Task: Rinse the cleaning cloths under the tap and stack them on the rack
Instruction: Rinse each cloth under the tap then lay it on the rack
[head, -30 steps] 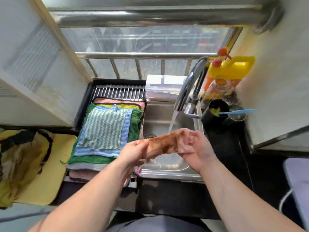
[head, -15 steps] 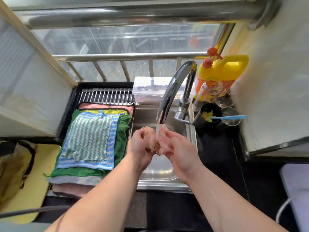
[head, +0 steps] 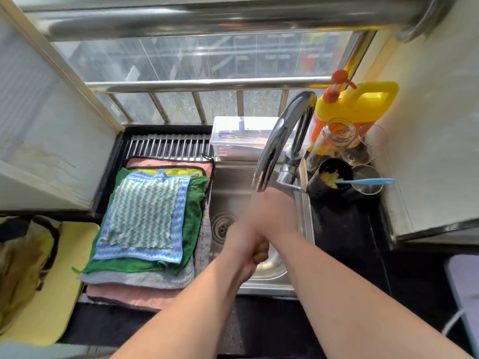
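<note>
Both hands are pressed together over the steel sink [head: 267, 283], just below the spout of the chrome tap [head: 278, 143]. They are blurred by motion. My left hand [head: 242, 244] and my right hand [head: 278, 216] grip a balled-up brown cloth [head: 260, 251], of which only a small bit shows between the fingers. To the left, a stack of several cloths lies on the black rack [head: 168, 147]. A green-and-white zigzag cloth [head: 145, 211] is on top, over blue-white, green, grey and pink ones.
A clear plastic box [head: 241, 136] sits behind the sink. A yellow detergent bottle [head: 363, 107], a jar and cups with a blue-handled tool [head: 373, 181] crowd the right counter. A yellow board with crumpled cloths [head: 26, 268] is at far left. The drain [head: 221, 226] is uncovered.
The brown cloth, stretched out between both hands a second ago, is now bunched up. My hands have closed together around it under the spout.
</note>
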